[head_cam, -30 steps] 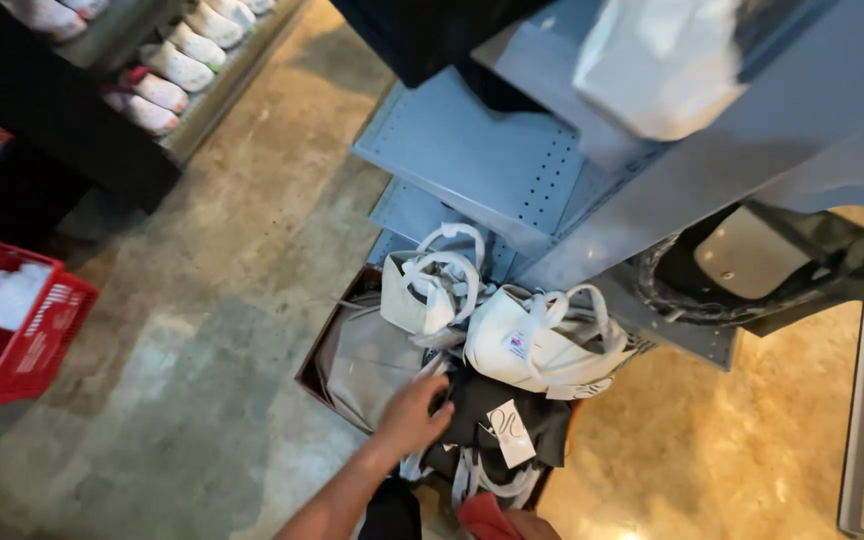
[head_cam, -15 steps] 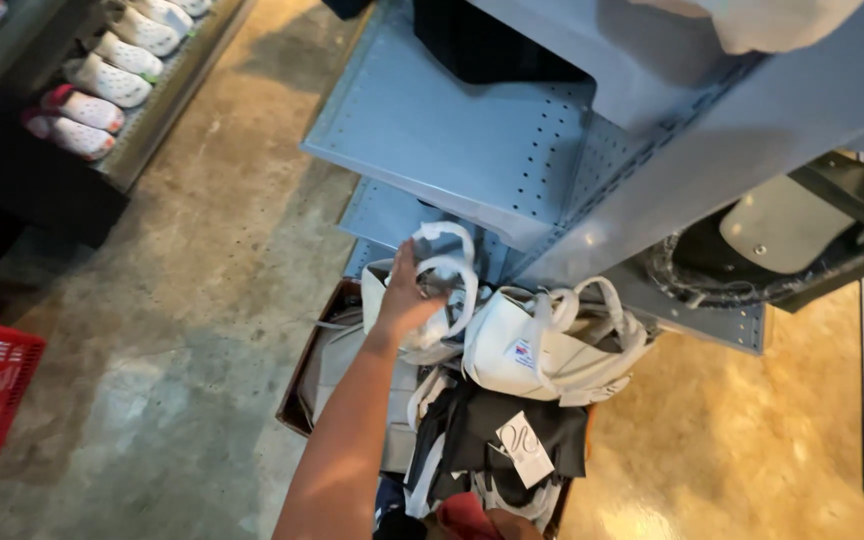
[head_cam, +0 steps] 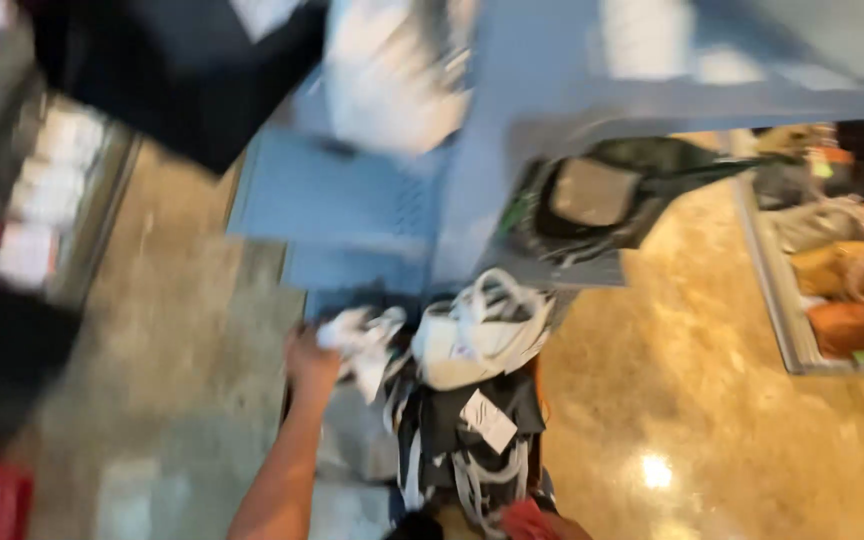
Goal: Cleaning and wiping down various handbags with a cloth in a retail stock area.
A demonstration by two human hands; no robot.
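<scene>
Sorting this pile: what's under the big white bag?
Under the white bag lies a black item with a white tag and white straps. Anything deeper is covered.

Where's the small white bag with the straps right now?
In the head view, the small white bag is low and left of centre, gripped by the left hand, beside the larger white bag and below the grey metal shelf.

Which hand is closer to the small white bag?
The left hand. It is right against the small white bag, seemingly gripping it from the left side. The right hand is out of view.
</scene>
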